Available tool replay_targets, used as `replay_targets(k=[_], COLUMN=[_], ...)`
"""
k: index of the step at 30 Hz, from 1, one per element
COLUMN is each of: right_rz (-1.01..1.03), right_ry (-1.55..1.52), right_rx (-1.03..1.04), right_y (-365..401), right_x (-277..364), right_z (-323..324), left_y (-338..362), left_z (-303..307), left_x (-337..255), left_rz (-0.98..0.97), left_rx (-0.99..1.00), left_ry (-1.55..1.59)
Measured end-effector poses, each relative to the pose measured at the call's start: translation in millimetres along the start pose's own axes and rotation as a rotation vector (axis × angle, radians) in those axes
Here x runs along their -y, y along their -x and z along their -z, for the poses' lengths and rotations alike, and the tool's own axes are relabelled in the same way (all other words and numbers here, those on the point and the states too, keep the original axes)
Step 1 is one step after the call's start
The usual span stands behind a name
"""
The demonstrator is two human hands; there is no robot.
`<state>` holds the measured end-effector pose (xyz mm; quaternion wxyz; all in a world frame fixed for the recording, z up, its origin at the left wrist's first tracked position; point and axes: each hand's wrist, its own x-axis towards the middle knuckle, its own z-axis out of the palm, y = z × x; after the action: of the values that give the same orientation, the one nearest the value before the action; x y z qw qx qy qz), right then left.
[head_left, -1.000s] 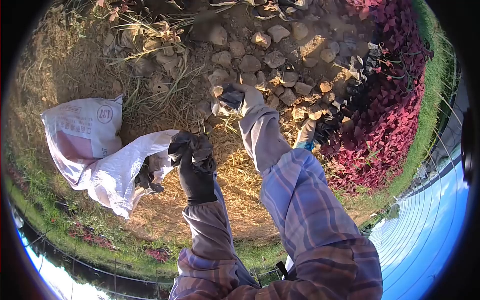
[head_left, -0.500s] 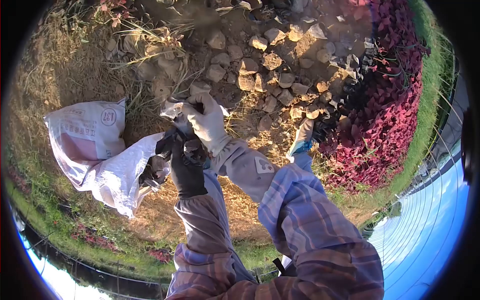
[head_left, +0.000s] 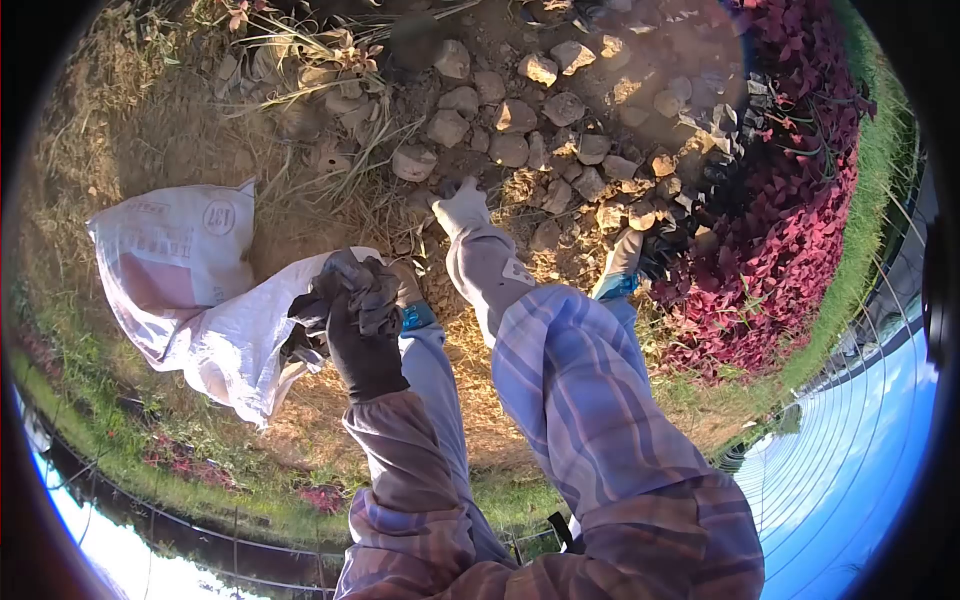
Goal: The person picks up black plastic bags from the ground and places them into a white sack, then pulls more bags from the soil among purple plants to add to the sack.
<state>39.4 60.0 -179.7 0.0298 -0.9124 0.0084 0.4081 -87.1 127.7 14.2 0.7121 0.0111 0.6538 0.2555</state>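
My left hand (head_left: 362, 355), in a dark glove, is closed around a bunch of crumpled black plastic (head_left: 355, 290). It is beside the mouth of a white woven sack (head_left: 225, 345), and more dark plastic shows in that opening. My right hand (head_left: 463, 208), in a pale glove, reaches down to the soil at the near edge of the scattered stones (head_left: 508, 150). Its fingertips are in shadow against the ground, so I cannot tell whether they grip anything.
My shoes (head_left: 622, 262) stand on dry straw and soil. A strip of dark red leafy plants (head_left: 740, 280) runs along the right, with green grass (head_left: 860, 190) behind it. Dry weeds (head_left: 370, 135) lie beyond the sack.
My right hand has come away from the black plastic and moved forward and right, down to the ground. My left hand keeps the plastic and has shifted slightly left.
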Motion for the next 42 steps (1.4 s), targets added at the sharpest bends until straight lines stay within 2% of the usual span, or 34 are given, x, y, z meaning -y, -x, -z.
replay_targets(k=[1,3,4,6,8,9,10,12,14,15,21,24,26,28,30,31,33,36,39,40,42], right_rz=[-0.047,0.049,0.080,0.168,0.259,0.234,0.381,0.223,-0.375,-0.382,-0.339,-0.245,-0.148,-0.047,0.081,0.247,0.487,0.659,0.512,0.488,0.361], right_ry=[-0.213,-0.490,-0.306,-0.244,-0.189,-0.207,-0.206,-0.498,-1.068,-1.152,-0.907,-1.026,-1.251,-1.368,-1.397,-1.432,-0.463,-0.480,-0.806,-0.984,-1.542], right_rx=[0.127,0.067,-0.025,-0.126,-0.308,-0.343,-0.392,-0.232,0.218,0.117,0.184,0.261,0.312,0.362,0.370,0.309,-0.008,-0.337,-0.337,-0.208,0.026], right_y=[-29.1,-41.3,-25.5,-0.6,10.5,9.7,-3.2,-22.1,23.6,36.6,-1.5,-10.7,-8.9,5.2,-12.4,-6.4,-29.8,-33.4,-19.8,-16.2,-5.5], right_x=[-16.2,-35.2,-24.6,-17.7,-20.8,-22.4,-43.4,-68.2,-8.0,6.4,10.2,3.8,-5.2,6.9,-2.7,7.8,15.0,43.0,57.9,60.5,68.8], right_z=[-24.5,-29.8,2.1,37.5,47.5,48.4,26.5,-18.2,13.0,0.8,-61.9,-58.8,-39.4,15.9,35.9,55.2,72.0,90.8,106.9,110.3,118.4], left_y=[4.1,11.1,7.6,-3.0,1.2,3.1,2.3,-0.6,6.3,8.8,4.0,4.4,2.2,1.6,3.3,3.7,3.0,-2.7,-1.4,-2.4,-2.2], left_z=[-7.1,-18.7,-7.4,22.0,10.9,8.3,10.6,15.1,4.9,1.3,16.3,22.2,20.6,18.9,10.7,7.0,6.1,5.7,-7.5,-6.0,-11.3], left_x=[-0.8,-2.6,-3.0,-4.5,-6.8,-8.0,-7.4,-4.3,-4.0,-3.3,3.3,0.6,-0.9,-2.5,-2.1,-1.9,-0.2,-1.0,0.0,0.6,0.2], left_rz=[-0.009,-0.026,-0.017,-0.001,-0.016,-0.025,-0.037,-0.054,-0.060,-0.066,-0.078,-0.089,-0.077,-0.039,-0.032,-0.030,-0.015,-0.018,-0.035,-0.022,-0.010], left_rx=[-0.042,-0.124,-0.001,0.248,0.115,0.043,0.030,0.010,-0.044,-0.071,-0.009,0.082,0.130,0.152,0.049,-0.001,0.006,0.009,-0.032,-0.017,-0.031], left_ry=[0.008,0.031,0.039,0.056,0.062,0.064,0.071,0.082,0.085,0.086,-0.020,-0.036,0.006,0.082,0.072,0.066,0.118,0.134,0.095,0.094,0.088])
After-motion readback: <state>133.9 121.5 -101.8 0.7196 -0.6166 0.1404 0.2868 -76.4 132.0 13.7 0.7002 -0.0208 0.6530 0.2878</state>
